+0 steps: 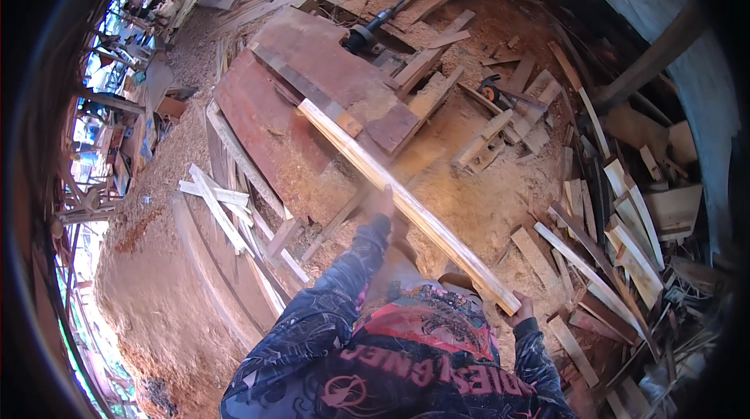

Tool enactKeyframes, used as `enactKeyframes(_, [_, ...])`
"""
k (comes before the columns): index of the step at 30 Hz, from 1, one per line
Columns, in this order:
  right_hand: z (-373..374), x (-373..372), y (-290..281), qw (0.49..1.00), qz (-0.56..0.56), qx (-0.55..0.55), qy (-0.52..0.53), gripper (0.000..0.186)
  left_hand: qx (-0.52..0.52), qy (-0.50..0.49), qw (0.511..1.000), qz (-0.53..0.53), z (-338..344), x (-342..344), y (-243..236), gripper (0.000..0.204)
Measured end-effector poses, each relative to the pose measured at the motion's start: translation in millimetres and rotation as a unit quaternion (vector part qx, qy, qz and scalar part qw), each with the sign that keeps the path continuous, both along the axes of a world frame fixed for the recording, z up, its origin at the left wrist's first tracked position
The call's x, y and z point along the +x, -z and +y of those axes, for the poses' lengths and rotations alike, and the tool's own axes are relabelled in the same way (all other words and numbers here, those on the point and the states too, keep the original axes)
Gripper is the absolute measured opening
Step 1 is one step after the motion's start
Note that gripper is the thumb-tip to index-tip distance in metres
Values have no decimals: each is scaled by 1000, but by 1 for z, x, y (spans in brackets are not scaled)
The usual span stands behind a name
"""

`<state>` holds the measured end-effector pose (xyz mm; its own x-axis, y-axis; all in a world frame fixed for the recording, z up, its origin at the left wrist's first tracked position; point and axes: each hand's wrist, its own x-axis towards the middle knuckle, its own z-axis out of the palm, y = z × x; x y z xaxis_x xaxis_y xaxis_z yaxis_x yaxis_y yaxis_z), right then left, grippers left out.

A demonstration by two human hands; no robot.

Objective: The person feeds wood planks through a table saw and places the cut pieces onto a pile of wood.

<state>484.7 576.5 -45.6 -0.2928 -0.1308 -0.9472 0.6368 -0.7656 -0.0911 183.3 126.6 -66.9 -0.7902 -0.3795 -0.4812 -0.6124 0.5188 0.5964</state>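
A long pale wooden strip slants across the middle of the view, from the far left down to the near right. My right hand is closed round its near end. About midway along, my left hand grips the strip's left edge; the fingers are slightly blurred and partly hidden. Beyond the left hand, the strip's far end lies over a dusty reddish board on the ground. Sawdust covers the ground beneath the strip.
A dark power tool lies past the strip's far end. Wooden blocks sit right of centre, with an orange-and-black tool behind them. Wood offcuts are heaped at the right. Pale sticks lie crossed at the left.
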Motion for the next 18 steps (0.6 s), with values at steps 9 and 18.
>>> enactKeyframes(9, [-23,-31,-11,1000,2,-25,-14,31,41,-32,998,24,-4,-24,-56,57])
enactKeyframes(18, [-26,-38,-15,1000,-15,-22,-8,34,57,-35,997,47,-1,-26,-65,51])
